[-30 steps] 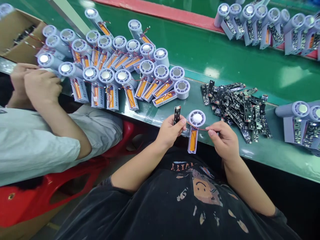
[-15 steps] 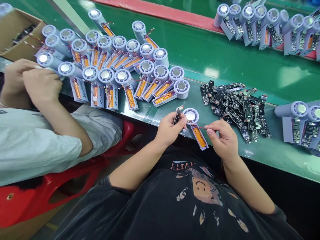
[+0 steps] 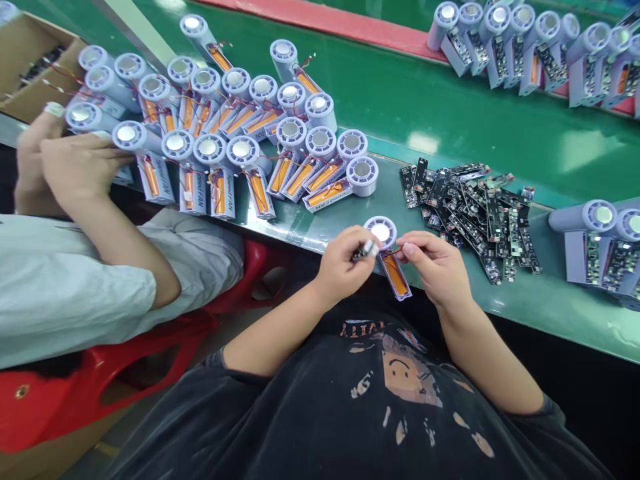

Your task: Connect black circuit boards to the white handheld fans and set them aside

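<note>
A purple handheld fan body (image 3: pixel 395 275) lies at the bench's near edge, its handle open with an orange battery showing and its round head away from me. My left hand (image 3: pixel 347 261) is closed round a small black circuit board (image 3: pixel 361 253) with a white connector at its end, right beside the fan. On the fan's other side, my right hand (image 3: pixel 434 261) pinches thin red wires (image 3: pixel 397 251) that come from the fan. The fingertips of both hands are close to the fan's neck.
A pile of circuit boards (image 3: pixel 475 213) lies to the right. Several fan bodies with batteries (image 3: pixel 245 152) crowd the left, where a co-worker's hands (image 3: pixel 75 160) are busy. Fans with boards (image 3: pixel 593 230) stand at far right and along the red strip (image 3: pixel 350 25). A cardboard box (image 3: pixel 30 67) sits far left.
My right hand has moved left, closer to the fan, with the wires. My left hand has turned the circuit board so that its connector end points right. The co-worker's hands have shifted.
</note>
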A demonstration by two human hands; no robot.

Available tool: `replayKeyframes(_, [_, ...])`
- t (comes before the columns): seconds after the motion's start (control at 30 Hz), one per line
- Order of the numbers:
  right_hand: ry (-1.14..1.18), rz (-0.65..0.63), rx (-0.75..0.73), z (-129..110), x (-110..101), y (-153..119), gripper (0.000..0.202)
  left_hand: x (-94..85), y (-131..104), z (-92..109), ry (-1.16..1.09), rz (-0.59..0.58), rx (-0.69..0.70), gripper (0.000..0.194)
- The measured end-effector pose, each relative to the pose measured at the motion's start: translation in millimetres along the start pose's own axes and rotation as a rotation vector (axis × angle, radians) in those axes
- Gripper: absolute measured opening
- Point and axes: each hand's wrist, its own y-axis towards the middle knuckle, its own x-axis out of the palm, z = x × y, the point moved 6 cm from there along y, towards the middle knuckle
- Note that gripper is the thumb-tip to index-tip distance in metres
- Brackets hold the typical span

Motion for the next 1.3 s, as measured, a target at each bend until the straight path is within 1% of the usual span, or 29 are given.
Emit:
replayKeyframes(0.07, [0.158, 0.017, 0.107, 7.4, 1.8, 1.5, 0.024, 10.2, -6.3, 6.1, 0.132, -0.181, 0.167, 0.011])
replayKeyframes(0.1, [0.219, 0.024, 0.147, 9.8, 3.0, 2.4, 0.026, 16.7, -9.7, 7.3, 0.225, -0.280, 0.222, 0.014])
replayKeyframes(0.17, [0.299, 0.033, 0.199, 12.0, 5.0, 4.3, 0.030, 27.0, -14.4, 5.3, 0.425, -0.424, 0.264, 0.022])
replayKeyframes(0.23, [0.334, 0.054, 0.226, 12.8, 4.9, 6.2, 0.032, 33.1, -16.3, 2.1, 0.575, -0.500, 0.264, 0.027])
replayKeyframes(0.3, [0.344, 0.087, 0.239, 13.5, 3.0, 7.8, 0.033, 35.8, -17.2, 0.8, 0.650, -0.529, 0.272, 0.027])
replayKeyframes(0.37, [0.351, 0.119, 0.244, 14.8, 0.3, 9.2, 0.034, 34.8, -18.2, 1.5, 0.656, -0.521, 0.295, 0.029])
replayKeyframes(0.43, [0.362, 0.130, 0.246, 16.8, -1.4, 10.5, 0.035, 30.2, -20.0, 1.7, 0.615, -0.491, 0.299, 0.031])
replayKeyframes(0.5, [0.365, 0.123, 0.243, 19.0, -2.4, 11.8, 0.035, 23.7, -23.1, 0.1, 0.584, -0.460, 0.291, 0.031])
replayKeyframes(0.67, [0.356, 0.106, 0.224, 24.0, -5.1, 14.3, 0.032, 11.0, -34.4, -7.3, 0.632, -0.433, 0.308, 0.032])
replayKeyframes(0.77, [0.392, 0.113, 0.235, 26.0, -5.3, 15.2, 0.032, 8.0, -38.7, -7.8, 0.655, -0.422, 0.358, 0.032])
replayKeyframes(0.87, [0.476, 0.124, 0.290, 28.6, -3.9, 15.3, 0.034, 9.2, -39.6, -7.5, 0.657, -0.438, 0.379, 0.030])
replayKeyframes(0.97, [0.520, 0.137, 0.320, 30.3, -4.1, 15.2, 0.036, 11.2, -36.0, -9.8, 0.605, -0.442, 0.302, 0.033])
replayKeyframes(1.1, [0.468, 0.095, 0.278, 29.8, -5.5, 16.1, 0.031, 13.5, -26.6, -12.9, 0.520, -0.377, 0.165, 0.037])
replayKeyframes(1.17, [0.424, 0.069, 0.254, 29.3, -5.8, 16.4, 0.029, 16.0, -21.2, -14.1, 0.510, -0.347, 0.110, 0.032])
replayKeyframes(1.3, [0.387, 0.056, 0.245, 28.1, -5.2, 14.6, 0.029, 20.4, -11.8, -16.1, 0.521, -0.270, 0.031, 0.016])
